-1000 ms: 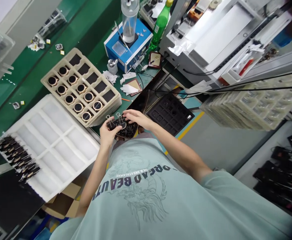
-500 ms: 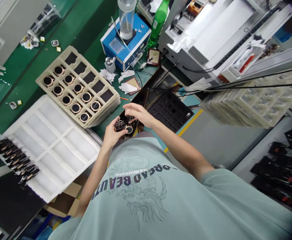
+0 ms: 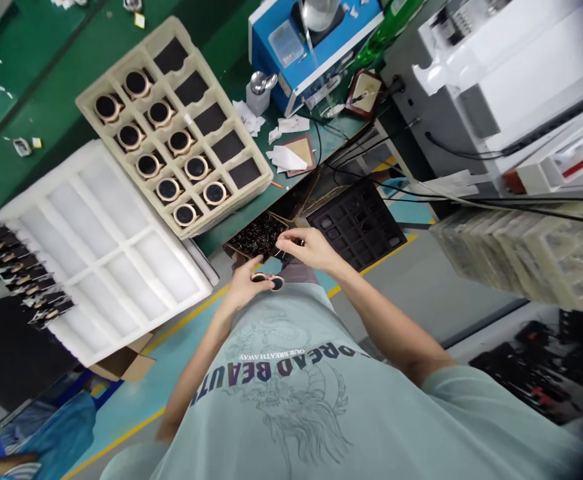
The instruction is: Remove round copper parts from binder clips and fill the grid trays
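Note:
Between the fingers and thumb of my left hand [image 3: 244, 287] are two round watch cases [image 3: 277, 283] with gold-coloured rims and dark faces, close to my shirt. My right hand [image 3: 314, 248] is closed in a pinch at the right end of an open box of black binder clips [image 3: 251, 235]. Thin wire shows at its fingertips; it looks like the handle of a binder clip, mostly hidden by the fingers. The box lies just beyond both hands, below the bench edge.
A beige compartment tray [image 3: 211, 80] holds several watch cases. Beside it is a white foam tray [image 3: 121, 247], with clipped pieces [image 3: 26, 280] along its left edge. A blue machine [image 3: 276, 53], paper scraps [image 3: 288, 159] and cables stand beyond. A black tray [image 3: 356, 223] lies right of the box.
The black binder clip seen at my left hand is gone from there, and two watch cases show in it. My right hand has moved away from the left. The view has shifted.

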The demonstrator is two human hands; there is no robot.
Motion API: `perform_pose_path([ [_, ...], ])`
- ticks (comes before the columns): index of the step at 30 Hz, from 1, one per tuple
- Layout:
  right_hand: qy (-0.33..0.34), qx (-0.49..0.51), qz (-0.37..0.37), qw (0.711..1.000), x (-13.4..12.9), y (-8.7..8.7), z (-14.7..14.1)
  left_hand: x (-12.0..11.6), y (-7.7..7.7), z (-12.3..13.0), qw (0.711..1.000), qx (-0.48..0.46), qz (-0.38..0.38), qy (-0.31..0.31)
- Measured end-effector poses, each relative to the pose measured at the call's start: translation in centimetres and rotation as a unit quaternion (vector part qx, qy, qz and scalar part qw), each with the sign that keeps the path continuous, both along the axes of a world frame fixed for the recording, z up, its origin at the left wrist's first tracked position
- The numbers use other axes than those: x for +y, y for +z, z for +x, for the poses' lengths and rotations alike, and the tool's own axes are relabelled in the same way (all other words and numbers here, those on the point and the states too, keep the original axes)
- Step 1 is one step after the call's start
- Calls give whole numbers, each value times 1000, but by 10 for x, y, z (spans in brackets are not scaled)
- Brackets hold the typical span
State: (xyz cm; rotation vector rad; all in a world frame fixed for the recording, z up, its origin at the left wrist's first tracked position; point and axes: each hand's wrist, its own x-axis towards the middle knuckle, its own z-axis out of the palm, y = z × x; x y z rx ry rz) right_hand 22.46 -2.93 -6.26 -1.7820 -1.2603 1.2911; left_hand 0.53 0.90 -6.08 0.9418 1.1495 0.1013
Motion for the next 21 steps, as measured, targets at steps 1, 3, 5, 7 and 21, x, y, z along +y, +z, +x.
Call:
perform_pose_path([
  [1,8,-6,-30,1000,-2,-17,-2,0,-1,-10,999,21,-8,44],
  [3,35,-23,-109,993,-3,-55,-13,2,-1,-30,989,47,-12,139],
  [5,73,-51,-192,977,-2,-91,-27,5,3,-46,975,60,-3,214],
  [7,97,-92,-235,963,3,-117,-38,8,8,-55,964,69,8,257],
  [21,132,-108,173,970,4,-3,9,36,-2,65,985,-55,10,164],
])
